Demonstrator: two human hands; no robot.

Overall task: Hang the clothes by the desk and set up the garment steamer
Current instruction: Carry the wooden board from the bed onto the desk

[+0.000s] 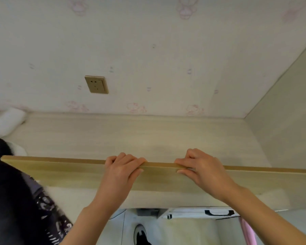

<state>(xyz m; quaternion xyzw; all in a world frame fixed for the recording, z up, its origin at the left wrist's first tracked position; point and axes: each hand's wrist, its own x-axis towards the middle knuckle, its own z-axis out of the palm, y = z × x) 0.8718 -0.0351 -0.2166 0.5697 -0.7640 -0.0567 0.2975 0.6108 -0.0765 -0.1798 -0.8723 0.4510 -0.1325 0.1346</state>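
Left hand (121,169) curls over top edge of wooden rail (60,169), fingers behind, thumb in front. Your right hand (202,169) grips same edge just beside it, hands apart. Dark patterned garment (16,200) hangs at rail's left end. Gold wall socket (96,84) above.

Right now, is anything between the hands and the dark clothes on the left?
Nothing visible blocks them. Both hands, left hand and right hand, grip the top edge of the wooden board. The dark clothes hang at its left end, with bare board between.
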